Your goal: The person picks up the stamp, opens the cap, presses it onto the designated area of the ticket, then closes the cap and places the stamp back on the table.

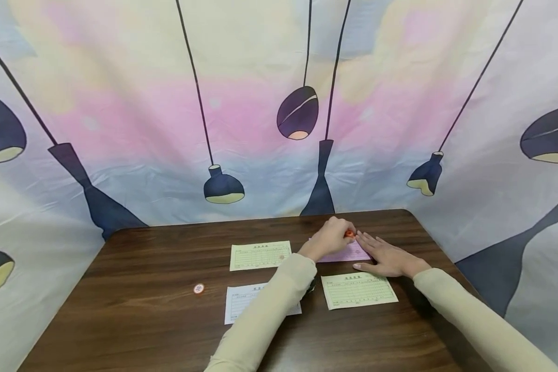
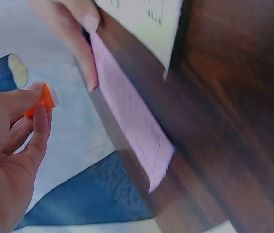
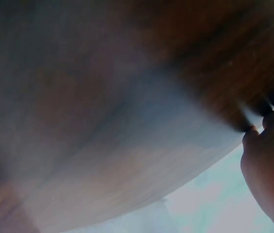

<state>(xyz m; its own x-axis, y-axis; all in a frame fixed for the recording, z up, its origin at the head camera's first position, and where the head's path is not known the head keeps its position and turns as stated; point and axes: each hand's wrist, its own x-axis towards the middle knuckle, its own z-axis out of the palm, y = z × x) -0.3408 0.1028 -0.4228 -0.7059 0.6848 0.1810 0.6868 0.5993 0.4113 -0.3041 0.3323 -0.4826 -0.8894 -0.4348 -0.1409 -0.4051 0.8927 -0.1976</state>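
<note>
My left hand (image 1: 331, 238) pinches a small orange stamp (image 2: 43, 100) between thumb and fingers, above the pink slip (image 1: 346, 253). The stamp's pale face points away from the palm in the left wrist view. My right hand (image 1: 387, 257) lies with straight fingers at the pink slip's right side, fingertips touching it. Part of the slip is hidden under the hands. Just below the right hand is a green printed slip (image 1: 360, 291). The right wrist view is mostly blurred, with curved fingertips (image 3: 268, 121) against the dark table.
Another green slip (image 1: 260, 256) with a small red mark lies left of my left hand. A white slip (image 1: 242, 299) is partly covered by the left sleeve. A round red-and-white piece (image 1: 199, 289) lies farther left on the brown wooden table (image 1: 135, 310). A patterned curtain (image 1: 260, 129) hangs behind.
</note>
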